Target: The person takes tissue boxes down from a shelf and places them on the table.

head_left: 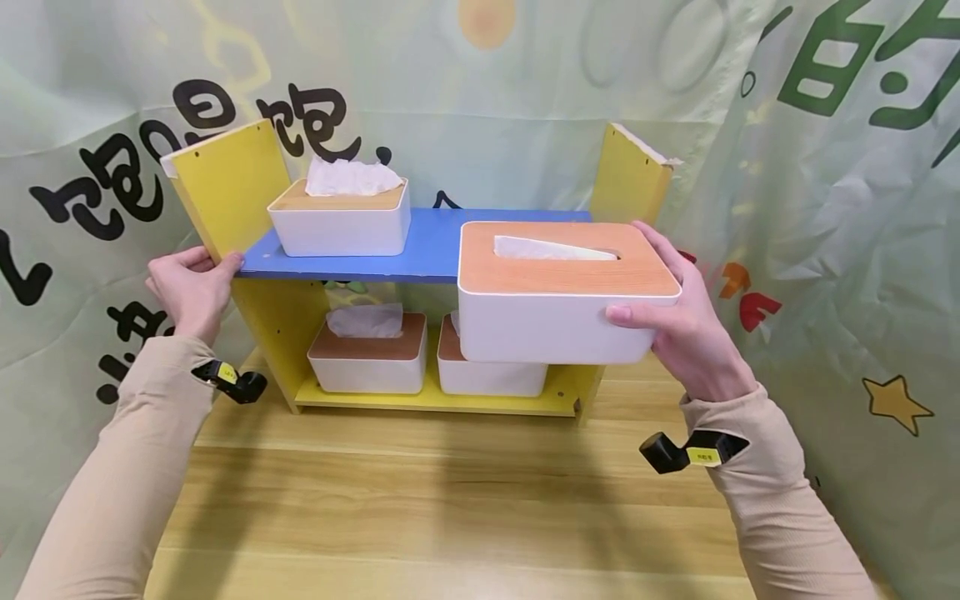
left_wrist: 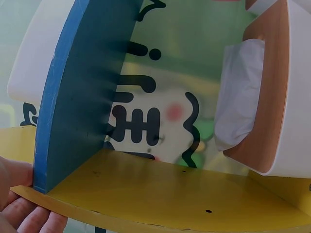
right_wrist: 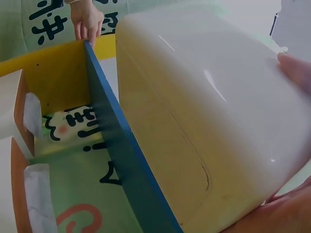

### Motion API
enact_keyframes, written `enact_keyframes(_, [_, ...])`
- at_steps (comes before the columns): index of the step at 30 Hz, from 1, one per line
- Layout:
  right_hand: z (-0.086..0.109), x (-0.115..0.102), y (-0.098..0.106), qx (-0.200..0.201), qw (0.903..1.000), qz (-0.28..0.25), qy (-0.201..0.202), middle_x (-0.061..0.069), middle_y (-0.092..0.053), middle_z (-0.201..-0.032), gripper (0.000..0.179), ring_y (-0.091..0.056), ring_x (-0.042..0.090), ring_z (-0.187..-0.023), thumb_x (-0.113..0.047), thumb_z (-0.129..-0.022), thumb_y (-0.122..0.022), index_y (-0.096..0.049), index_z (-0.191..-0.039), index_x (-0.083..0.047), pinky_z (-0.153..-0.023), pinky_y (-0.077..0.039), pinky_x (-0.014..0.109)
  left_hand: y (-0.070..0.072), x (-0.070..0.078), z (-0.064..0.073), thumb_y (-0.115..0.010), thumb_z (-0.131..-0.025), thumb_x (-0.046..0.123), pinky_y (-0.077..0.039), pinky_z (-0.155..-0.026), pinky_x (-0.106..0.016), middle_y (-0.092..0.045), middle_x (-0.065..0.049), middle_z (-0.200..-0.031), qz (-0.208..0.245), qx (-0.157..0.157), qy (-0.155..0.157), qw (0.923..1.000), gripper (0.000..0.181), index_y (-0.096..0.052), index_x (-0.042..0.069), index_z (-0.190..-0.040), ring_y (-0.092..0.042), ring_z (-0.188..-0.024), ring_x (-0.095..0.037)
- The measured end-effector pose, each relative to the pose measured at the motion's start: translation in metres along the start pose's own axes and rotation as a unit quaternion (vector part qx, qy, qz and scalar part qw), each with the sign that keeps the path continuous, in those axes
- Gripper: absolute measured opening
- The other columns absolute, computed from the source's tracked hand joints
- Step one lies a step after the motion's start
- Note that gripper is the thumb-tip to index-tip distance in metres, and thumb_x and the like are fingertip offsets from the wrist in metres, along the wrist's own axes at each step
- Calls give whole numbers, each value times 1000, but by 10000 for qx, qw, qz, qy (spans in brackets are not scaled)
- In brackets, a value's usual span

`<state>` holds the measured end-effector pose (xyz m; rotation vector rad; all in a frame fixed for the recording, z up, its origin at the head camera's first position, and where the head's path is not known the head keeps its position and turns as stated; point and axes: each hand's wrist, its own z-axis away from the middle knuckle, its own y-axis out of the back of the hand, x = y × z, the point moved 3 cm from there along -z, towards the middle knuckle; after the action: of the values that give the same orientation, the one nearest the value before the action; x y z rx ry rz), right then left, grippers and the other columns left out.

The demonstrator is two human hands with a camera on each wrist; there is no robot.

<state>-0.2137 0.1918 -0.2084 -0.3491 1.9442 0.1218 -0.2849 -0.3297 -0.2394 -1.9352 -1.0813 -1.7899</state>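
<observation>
My right hand (head_left: 693, 321) grips a white tissue box (head_left: 555, 325) with a wood-look lid by its right end, thumb on the front face. The box is held in front of the right part of a blue shelf board (head_left: 435, 237), and a white tissue lies in its slot. At the left, my left hand (head_left: 197, 287) holds the edge of the yellow side panel (head_left: 232, 187), its thumb at the blue board's left end. In the left wrist view, fingertips (left_wrist: 34, 218) show beneath the yellow panel. Another tissue box (head_left: 341, 229) stands on the blue board's left side.
Two more tissue boxes stand on the yellow bottom board (head_left: 435, 402), a left one (head_left: 367, 371) and a right one (head_left: 491, 377) partly covered by the held box. The shelf stands on a wooden table (head_left: 420, 500). Printed cloth (head_left: 480, 125) hangs behind and on both sides.
</observation>
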Motion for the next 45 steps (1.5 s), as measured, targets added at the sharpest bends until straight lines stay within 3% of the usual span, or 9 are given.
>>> enact_keyframes(12, [17, 18, 14, -30, 10000, 0, -85, 8, -41, -146, 90, -37, 29, -131, 13, -79, -59, -25, -158, -14, -94, -50, 32, 0, -1, -1, -75, -88, 33, -18, -118, -26, -47, 34, -59, -4, 24, -57, 10000, 54, -64, 8, -134, -19, -145, 3])
enact_keyframes(26, [38, 39, 35, -37, 9994, 353, -28, 8, -43, -144, 93, -42, 29, -126, 14, -76, -59, -29, -158, -18, -89, -54, 33, 0, -1, 0, -74, -88, 32, -20, -116, -27, -47, 33, -59, -45, 65, -136, 9999, 52, -65, 7, -133, -23, -145, -1])
enact_keyframes(39, [56, 59, 54, -19, 9991, 422, -30, 8, -42, -145, 99, -44, 26, -124, 16, -71, -60, -25, -159, -16, -91, -52, 31, -1, -1, -1, -74, -88, 33, -20, -116, -24, -49, 30, -65, -36, 37, 0, 10000, 52, -65, 9, -134, -23, -144, 1])
enact_keyframes(45, [64, 71, 65, 11, 9987, 498, -138, 5, -43, -145, 103, -47, 23, -123, 14, -70, -63, -23, -160, -16, -91, -54, 29, -1, -1, -2, -75, -88, 33, -20, -116, -25, -48, 32, -60, -16, 49, -1, 10000, 52, -65, 9, -133, -22, -144, 1])
